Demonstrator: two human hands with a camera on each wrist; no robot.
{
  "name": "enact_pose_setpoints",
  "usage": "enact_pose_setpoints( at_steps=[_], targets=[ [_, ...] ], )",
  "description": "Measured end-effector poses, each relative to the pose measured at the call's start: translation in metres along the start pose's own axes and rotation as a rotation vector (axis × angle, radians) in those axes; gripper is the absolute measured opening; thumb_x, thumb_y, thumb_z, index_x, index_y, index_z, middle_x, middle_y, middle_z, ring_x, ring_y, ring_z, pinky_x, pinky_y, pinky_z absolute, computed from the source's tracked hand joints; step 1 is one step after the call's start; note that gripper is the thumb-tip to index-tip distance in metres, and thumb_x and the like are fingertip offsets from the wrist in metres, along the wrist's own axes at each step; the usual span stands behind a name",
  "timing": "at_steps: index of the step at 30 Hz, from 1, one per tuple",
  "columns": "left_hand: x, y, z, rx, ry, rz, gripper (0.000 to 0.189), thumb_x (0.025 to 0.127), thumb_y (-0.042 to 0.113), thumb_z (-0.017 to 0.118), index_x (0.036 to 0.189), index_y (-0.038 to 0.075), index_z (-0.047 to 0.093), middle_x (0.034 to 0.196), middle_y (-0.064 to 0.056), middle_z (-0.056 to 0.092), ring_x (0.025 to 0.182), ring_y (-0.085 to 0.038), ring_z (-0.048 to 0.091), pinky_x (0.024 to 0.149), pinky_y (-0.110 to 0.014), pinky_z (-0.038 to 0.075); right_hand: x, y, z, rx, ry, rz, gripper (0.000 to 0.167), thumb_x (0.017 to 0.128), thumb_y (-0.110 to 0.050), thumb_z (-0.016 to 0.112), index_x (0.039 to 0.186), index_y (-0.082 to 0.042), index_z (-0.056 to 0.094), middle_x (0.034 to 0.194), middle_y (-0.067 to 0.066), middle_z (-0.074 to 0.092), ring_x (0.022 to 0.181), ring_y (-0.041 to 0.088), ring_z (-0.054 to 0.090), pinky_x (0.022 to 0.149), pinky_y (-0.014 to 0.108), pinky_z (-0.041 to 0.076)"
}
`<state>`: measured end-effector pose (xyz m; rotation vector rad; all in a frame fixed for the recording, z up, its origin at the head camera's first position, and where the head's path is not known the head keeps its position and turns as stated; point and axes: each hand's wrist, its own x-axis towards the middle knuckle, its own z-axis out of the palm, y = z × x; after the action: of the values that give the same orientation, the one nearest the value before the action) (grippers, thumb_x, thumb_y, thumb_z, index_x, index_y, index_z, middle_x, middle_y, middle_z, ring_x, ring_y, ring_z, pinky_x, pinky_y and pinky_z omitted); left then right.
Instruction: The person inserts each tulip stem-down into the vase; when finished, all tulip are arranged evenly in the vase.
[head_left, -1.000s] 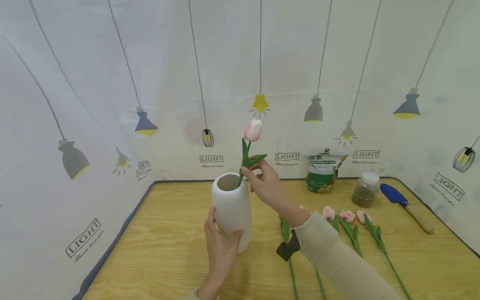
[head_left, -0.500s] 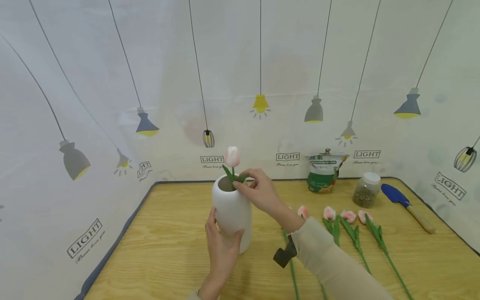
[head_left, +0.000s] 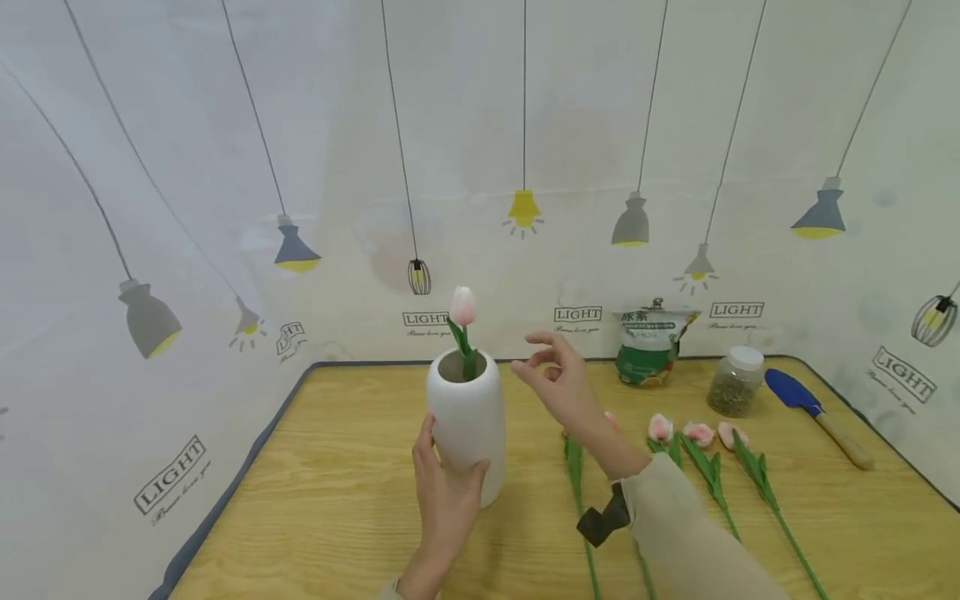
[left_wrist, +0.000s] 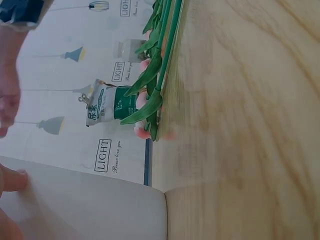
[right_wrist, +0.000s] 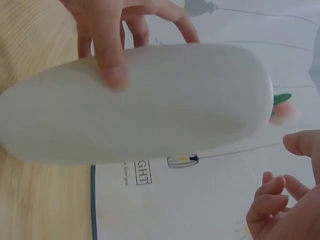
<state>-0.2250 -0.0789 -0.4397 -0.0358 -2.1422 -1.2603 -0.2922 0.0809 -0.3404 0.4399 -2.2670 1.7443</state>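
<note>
A tall white vase (head_left: 467, 425) stands upright on the wooden table, and my left hand (head_left: 447, 504) grips its lower side with thumb and fingers spread around it. One pink-and-white tulip (head_left: 463, 307) stands in the vase mouth, its green leaves by the rim and its lower stem hidden inside. To the right of the rim, my right hand (head_left: 558, 379) hovers apart from vase and flower, holding nothing, its fingers loosely bent. In the right wrist view, the vase (right_wrist: 150, 105) lies across the picture, with the left hand's thumb on its wall and the right hand (right_wrist: 290, 200) off its mouth.
Several more tulips (head_left: 705, 467) lie on the table at the right, partly behind the right forearm. Behind them stand a green-and-white bag (head_left: 647, 350) with a clip and a lidded jar (head_left: 735, 383). A blue trowel (head_left: 817, 417) lies at the far right.
The tulip has gone down and left into the vase with my right hand. That hand has since let go and drawn back to the right. My left hand stays on the vase.
</note>
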Motion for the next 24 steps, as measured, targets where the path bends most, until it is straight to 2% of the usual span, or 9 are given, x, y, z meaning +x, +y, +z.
enact_pose_setpoints(
  at_steps=[5,8,11,13,18,21,24],
  targets=[
    [-0.001,0.0,0.0,-0.001,0.011,0.037,0.093,0.067,0.013,0.076,0.139,0.017,0.017,0.129,-0.018,0.035,0.12,-0.039,0.039,0.088,-0.058,0.041,-0.008,0.042,-0.029,-0.115,0.032,0.156,0.034,0.084,-0.021,0.059,0.114,-0.009,0.05,0.068,0.003,0.054,0.051,0.007,0.043,0.044,0.021,0.036],
    [-0.001,-0.001,0.001,-0.004,0.02,0.042,0.093,0.067,0.014,0.076,0.139,0.017,0.018,0.129,-0.018,0.035,0.119,-0.039,0.039,0.087,-0.059,0.041,-0.017,0.078,-0.044,-0.222,-0.012,0.258,0.035,0.084,-0.022,0.058,0.114,-0.005,0.051,0.062,0.003,0.054,0.05,0.012,0.047,0.042,0.023,0.037],
    [0.0,-0.001,0.001,-0.01,0.022,0.04,0.093,0.067,0.014,0.076,0.139,0.017,0.018,0.129,-0.018,0.035,0.12,-0.039,0.039,0.088,-0.059,0.04,-0.028,0.106,-0.051,-0.309,-0.08,0.279,0.037,0.084,-0.023,0.058,0.111,0.002,0.052,0.069,0.012,0.06,0.058,0.019,0.055,0.047,0.025,0.041],
    [0.0,-0.001,0.001,-0.012,0.018,0.034,0.093,0.067,0.014,0.076,0.139,0.018,0.017,0.13,-0.017,0.035,0.12,-0.038,0.039,0.088,-0.058,0.04,-0.036,0.118,-0.052,-0.383,-0.114,0.28,0.038,0.083,-0.025,0.059,0.109,0.002,0.054,0.07,0.013,0.06,0.056,0.017,0.054,0.047,0.024,0.041],
    [0.001,-0.001,0.001,-0.018,0.006,0.021,0.093,0.068,0.014,0.076,0.139,0.02,0.016,0.129,-0.018,0.035,0.12,-0.039,0.039,0.088,-0.059,0.04,-0.055,0.13,-0.042,-0.503,-0.206,0.312,0.037,0.08,-0.025,0.063,0.107,-0.002,0.056,0.057,0.003,0.052,0.041,0.01,0.042,0.039,0.022,0.035],
    [0.0,-0.001,0.0,-0.024,0.002,0.013,0.093,0.068,0.013,0.076,0.139,0.02,0.016,0.13,-0.018,0.034,0.12,-0.039,0.038,0.089,-0.059,0.039,-0.063,0.13,-0.034,-0.574,-0.237,0.313,0.036,0.077,-0.025,0.065,0.104,-0.004,0.056,0.059,0.0,0.054,0.047,0.011,0.043,0.043,0.022,0.034],
    [-0.001,-0.001,0.0,-0.028,-0.005,-0.002,0.093,0.068,0.013,0.076,0.14,0.021,0.016,0.13,-0.017,0.034,0.121,-0.039,0.038,0.09,-0.059,0.039,-0.069,0.128,-0.027,-0.657,-0.23,0.31,0.035,0.074,-0.026,0.067,0.1,-0.006,0.057,0.059,-0.002,0.052,0.051,0.012,0.042,0.045,0.024,0.032]
  ],
)
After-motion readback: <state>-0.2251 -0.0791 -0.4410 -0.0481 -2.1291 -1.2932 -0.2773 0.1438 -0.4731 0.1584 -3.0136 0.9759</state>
